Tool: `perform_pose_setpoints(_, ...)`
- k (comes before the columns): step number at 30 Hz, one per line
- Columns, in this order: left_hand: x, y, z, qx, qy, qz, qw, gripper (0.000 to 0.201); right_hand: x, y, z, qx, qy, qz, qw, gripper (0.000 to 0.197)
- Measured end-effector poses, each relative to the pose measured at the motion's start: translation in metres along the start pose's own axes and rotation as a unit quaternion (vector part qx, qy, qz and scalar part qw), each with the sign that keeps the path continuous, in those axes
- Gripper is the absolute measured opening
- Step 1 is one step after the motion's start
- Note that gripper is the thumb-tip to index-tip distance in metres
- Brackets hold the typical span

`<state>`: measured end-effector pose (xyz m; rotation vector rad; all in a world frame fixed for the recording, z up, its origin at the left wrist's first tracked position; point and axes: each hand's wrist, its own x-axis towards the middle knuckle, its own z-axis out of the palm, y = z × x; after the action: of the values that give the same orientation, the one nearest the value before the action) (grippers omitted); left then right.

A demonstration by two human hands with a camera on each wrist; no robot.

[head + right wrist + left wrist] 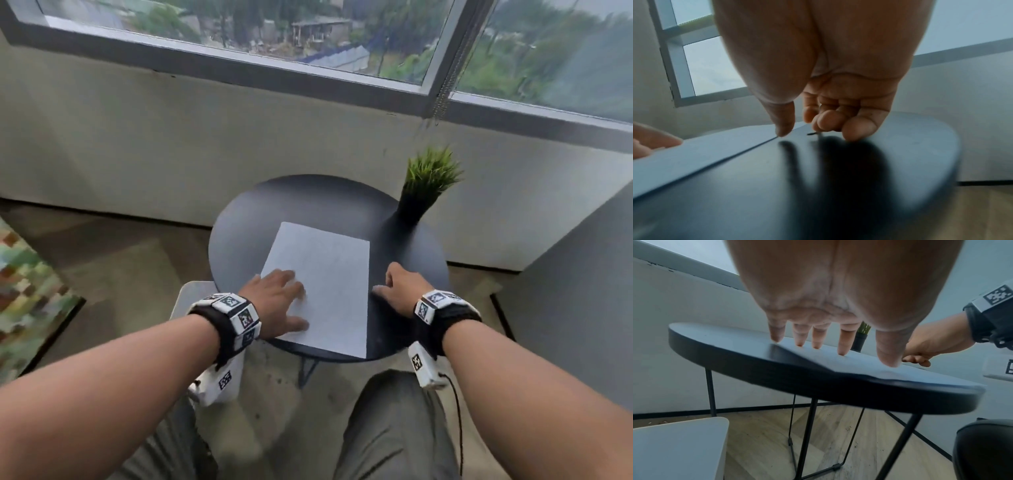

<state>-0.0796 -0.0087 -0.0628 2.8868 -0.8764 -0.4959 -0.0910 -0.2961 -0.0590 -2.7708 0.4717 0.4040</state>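
Sheet of paper (322, 287) lies flat, unfolded, at frame ctr on tabletop (308, 198). Left hand (277, 301) presses its lower-left corner, fingers straight. Right hand (400, 284), loosely curled, grasps nothing, thumb at paper's right edge. Work looks barely begun.

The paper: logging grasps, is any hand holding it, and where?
Not gripped: left hand presses the paper near its left edge; right hand rests on the table.

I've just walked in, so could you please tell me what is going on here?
A seated person is working with a sheet of paper that lies flat on a round black table. The left hand presses its near left part with straight fingers; the right hand rests on the table, thumb at the paper's right edge.
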Motion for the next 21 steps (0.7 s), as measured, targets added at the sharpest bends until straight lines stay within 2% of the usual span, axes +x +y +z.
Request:
perform_pose_setpoints(3, -0.01, 0.01, 0.006, -0.022, 0.014, -0.009, 1.0, 0.073, -0.011, 0.008, 0.005, -0.013, 0.023, 0.022, 0.999, 0.021)
perform_pose_setpoints(8, -0.017, 0.011, 0.014, -0.028, 0.034, -0.001, 0.999, 0.082, -0.023, 0.003, 0.003, -0.046, 0.036, 0.038, 0.998, 0.017)
perform_pose_setpoints(10, -0.017, 0.009, 0.014, -0.016, 0.021, 0.006, 1.0, 0.092, -0.022, 0.001, -0.004, -0.04, 0.037, 0.041, 0.998, 0.025)
perform_pose_setpoints(13, -0.013, 0.009, 0.011, 0.011, -0.007, 0.008, 1.0, 0.102, -0.013, 0.0, -0.016, -0.045, -0.003, 0.044, 0.998, 0.049)
perform_pose_setpoints(14, -0.01, 0.009, 0.01, 0.019, -0.009, 0.006, 1.0, 0.102, -0.009, 0.0, -0.019, -0.051, -0.015, 0.04, 0.998, 0.051)
perform_pose_setpoints(17, -0.004, 0.011, 0.011, 0.027, -0.015, -0.005, 1.0, 0.104, -0.003, 0.002, -0.018, -0.069, -0.041, 0.003, 0.997, 0.038)
perform_pose_setpoints(21, 0.005, 0.016, 0.013, 0.035, -0.022, -0.01, 0.999, 0.11, -0.002, 0.014, -0.012, -0.042, -0.035, -0.028, 0.998, 0.022)
